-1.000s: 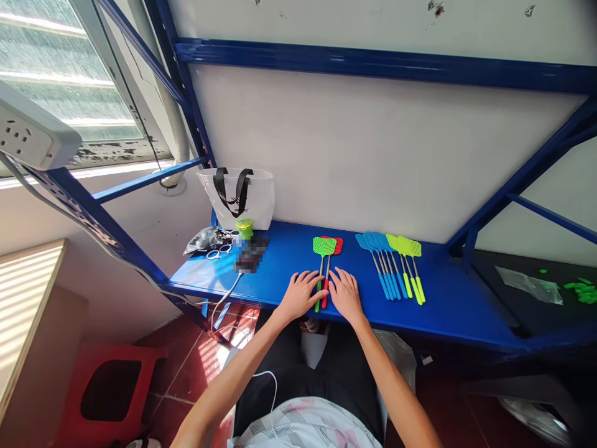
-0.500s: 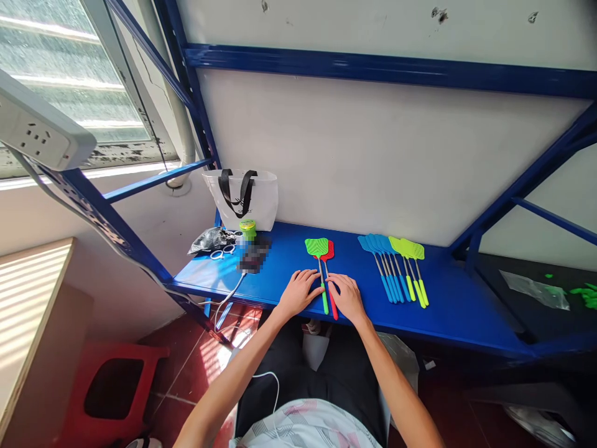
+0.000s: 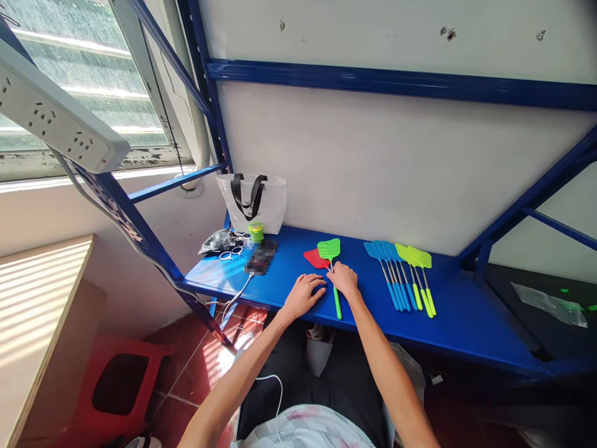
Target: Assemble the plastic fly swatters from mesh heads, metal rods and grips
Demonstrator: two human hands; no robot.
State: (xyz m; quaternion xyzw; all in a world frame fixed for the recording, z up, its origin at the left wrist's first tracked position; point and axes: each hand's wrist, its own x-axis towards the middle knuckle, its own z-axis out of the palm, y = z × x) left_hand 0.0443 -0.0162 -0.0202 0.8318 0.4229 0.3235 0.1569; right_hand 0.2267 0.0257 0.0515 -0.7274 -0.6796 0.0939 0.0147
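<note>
My right hand (image 3: 346,280) is closed over the red fly swatter (image 3: 317,259), whose handle it hides. The red head points left and lies partly under the head of a green fly swatter (image 3: 329,249). The green swatter lies nearly upright in view, its handle (image 3: 337,303) running toward the front edge, just left of my right wrist. My left hand (image 3: 304,296) rests on the blue tabletop (image 3: 289,249) with its fingers stretched out, holding nothing, left of the green handle.
Several blue fly swatters (image 3: 395,292) and yellow-green ones (image 3: 425,292) lie in a row to the right. On the left are a white bag (image 3: 270,202), a green tub (image 3: 256,233), scissors (image 3: 226,255) and a blurred dark object (image 3: 261,258) with a white cable (image 3: 240,292).
The red swatter has turned so its head swings from right of the green one to its left. My right hand has closed and moved up slightly. The view has shifted a little.
</note>
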